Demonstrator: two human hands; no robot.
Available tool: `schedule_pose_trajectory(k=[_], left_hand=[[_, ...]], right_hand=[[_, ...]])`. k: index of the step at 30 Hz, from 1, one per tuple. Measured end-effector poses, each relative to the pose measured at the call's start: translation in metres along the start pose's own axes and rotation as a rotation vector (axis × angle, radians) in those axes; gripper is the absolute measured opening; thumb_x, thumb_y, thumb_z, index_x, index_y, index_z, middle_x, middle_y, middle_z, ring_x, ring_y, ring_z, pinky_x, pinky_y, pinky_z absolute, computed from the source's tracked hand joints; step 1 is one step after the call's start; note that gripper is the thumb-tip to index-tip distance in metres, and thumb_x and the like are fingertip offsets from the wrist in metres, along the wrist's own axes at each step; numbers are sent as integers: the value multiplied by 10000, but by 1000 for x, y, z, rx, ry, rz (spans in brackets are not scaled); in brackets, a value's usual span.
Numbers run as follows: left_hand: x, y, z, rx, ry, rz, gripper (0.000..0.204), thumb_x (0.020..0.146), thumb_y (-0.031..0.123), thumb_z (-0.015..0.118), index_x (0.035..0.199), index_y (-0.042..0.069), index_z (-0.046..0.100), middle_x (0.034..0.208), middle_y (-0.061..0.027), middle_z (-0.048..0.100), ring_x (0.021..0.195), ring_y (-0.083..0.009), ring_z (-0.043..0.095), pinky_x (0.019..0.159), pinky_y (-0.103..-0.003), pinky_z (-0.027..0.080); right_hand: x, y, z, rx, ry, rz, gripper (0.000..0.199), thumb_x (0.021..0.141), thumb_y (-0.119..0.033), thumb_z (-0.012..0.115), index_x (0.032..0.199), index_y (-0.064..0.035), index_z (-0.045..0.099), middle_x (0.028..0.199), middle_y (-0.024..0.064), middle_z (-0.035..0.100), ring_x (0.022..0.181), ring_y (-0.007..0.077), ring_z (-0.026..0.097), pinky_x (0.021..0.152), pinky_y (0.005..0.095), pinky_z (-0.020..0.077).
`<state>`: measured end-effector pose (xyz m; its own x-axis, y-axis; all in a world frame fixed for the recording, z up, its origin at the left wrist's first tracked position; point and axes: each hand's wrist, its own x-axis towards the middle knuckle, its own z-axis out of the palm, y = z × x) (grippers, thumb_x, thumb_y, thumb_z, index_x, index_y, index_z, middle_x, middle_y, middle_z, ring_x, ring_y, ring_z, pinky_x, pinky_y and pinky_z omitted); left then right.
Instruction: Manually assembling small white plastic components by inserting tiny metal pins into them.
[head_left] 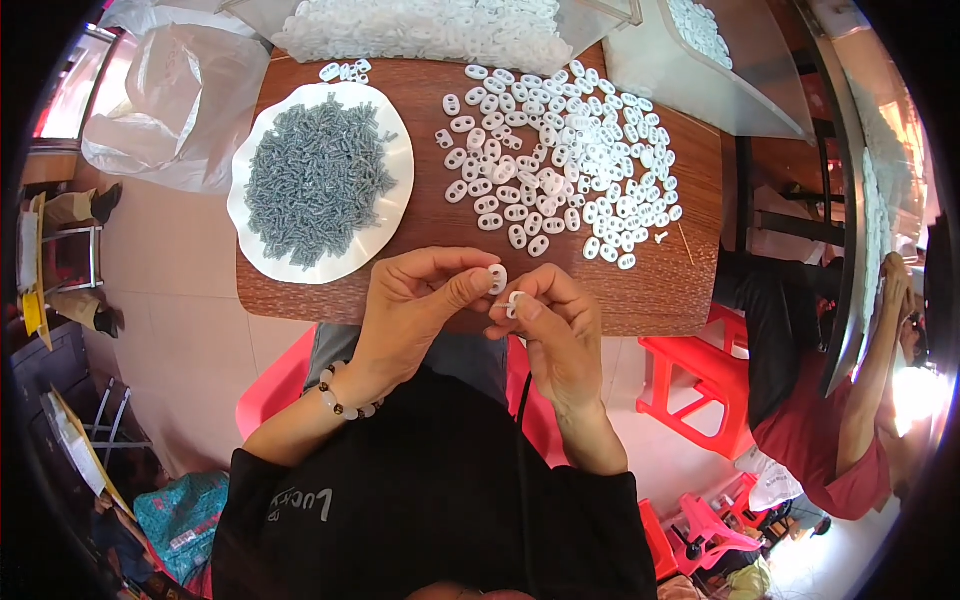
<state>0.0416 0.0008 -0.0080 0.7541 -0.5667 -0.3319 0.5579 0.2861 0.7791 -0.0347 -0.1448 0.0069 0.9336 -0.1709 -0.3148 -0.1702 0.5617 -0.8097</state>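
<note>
Scalloped plate [238, 205] gathers small grey cylinders [320, 175], likely against rolling; over the wooden table [645, 312], left hand [420, 305] pinches a two-holed white oval [498, 279] edgewise, seemingly leaving its holes clear; right hand [560, 330] clamps another white piece [515, 304] just beside; loose ovals [515, 213] lie within reach

Glossy wood-grain tabletop [650, 305], shiny plate [404, 172], smooth oval pieces [498, 279], probably plastic.

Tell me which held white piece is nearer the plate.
The white piece in the left hand; the other piece, in the right hand, is farther away.
</note>
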Motion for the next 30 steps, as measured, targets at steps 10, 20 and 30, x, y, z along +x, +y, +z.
schedule_pose_trajectory(k=[10, 20, 30], left_hand=[[-3, 5, 2, 73, -13, -38, 248, 892, 106, 632, 1107, -20, 631, 914, -58, 678, 798, -92, 625, 732, -213, 512], [-7, 6, -5, 66, -64, -220, 196, 886, 152, 650, 1018, 7, 645, 879, -52, 674, 748, -88, 614, 647, -209, 485], [-5, 15, -6, -160, -32, -358, 167, 913, 169, 608, 998, 28, 636, 880, -64, 674, 756, -108, 634, 666, -207, 500]], right_hand=[[-1, -1, 2, 44, 19, -6, 137, 915, -122, 532, 919, 14, 541, 899, 131, 624, 790, 159, 631, 694, 287, 555], [1, -4, 2, 58, 70, -51, 111, 915, -106, 537, 896, 4, 542, 973, 154, 624, 772, 153, 635, 733, 295, 556], [1, 2, 2, -150, 72, -187, 56, 882, -28, 544, 836, 3, 546, 1162, 263, 583, 961, 214, 631, 872, 342, 502]])
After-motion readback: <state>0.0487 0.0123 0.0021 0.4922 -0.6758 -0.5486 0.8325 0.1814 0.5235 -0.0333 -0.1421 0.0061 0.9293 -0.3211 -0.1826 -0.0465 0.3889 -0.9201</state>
